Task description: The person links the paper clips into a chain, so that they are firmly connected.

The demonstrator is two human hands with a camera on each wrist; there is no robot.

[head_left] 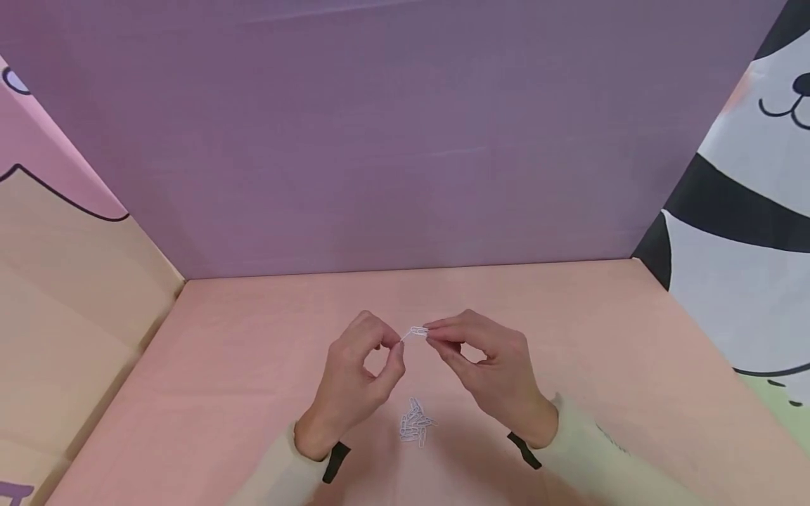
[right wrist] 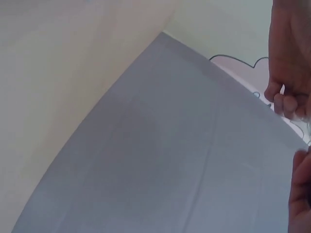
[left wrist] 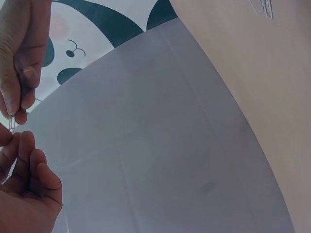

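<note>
Thin bent-wire paper clip (head_left: 418, 332)

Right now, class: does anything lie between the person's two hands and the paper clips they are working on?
Nothing visible does. The left hand and right hand already pinch the held paper clips from either side, above the loose pile of clips.

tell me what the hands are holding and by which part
Both hands pinch small paper clips between thumb and fingertips, above the pile of clips: the left hand at the left end, the right hand at the right end. Whether the clips are linked cannot be told.
</note>
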